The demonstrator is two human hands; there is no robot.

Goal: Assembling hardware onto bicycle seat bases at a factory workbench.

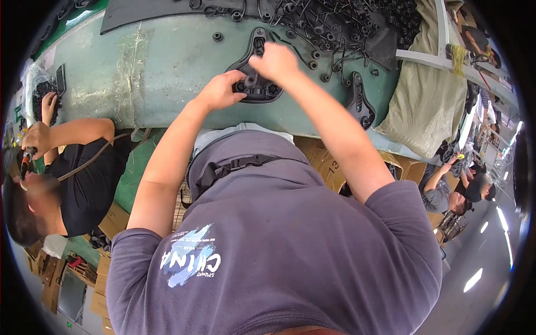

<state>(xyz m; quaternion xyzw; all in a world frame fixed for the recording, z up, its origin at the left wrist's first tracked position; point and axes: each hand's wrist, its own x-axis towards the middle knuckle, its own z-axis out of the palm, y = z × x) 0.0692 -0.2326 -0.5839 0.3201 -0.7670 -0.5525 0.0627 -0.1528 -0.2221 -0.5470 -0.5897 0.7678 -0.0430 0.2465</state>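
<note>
- Black shell (258, 61): a flat plastic part shaped like a saddle base, lying on the green bench (167, 61) straight ahead of you, narrow end pointing away.
- Your left hand (220, 92) clamps the near left edge of the shell, fingers curled over it, thumb toward the round holes at its wide end.
- Your right hand (276, 62) sits over the middle of the shell, fingers bunched and pressing down; a small dark piece (250, 80) shows just under them, but you cannot tell from here whether it is pinched.
- A second shell (359, 103) lies to your right on the bench, near a tan sack (424, 100).
- Beyond the shell, a heap of wire rails (335, 28) and small black rings spreads over the far right of the bench; one loose ring (217, 37) lies apart to the left.
- To your left a co-worker in black (84, 178) leans at the same bench.
</note>
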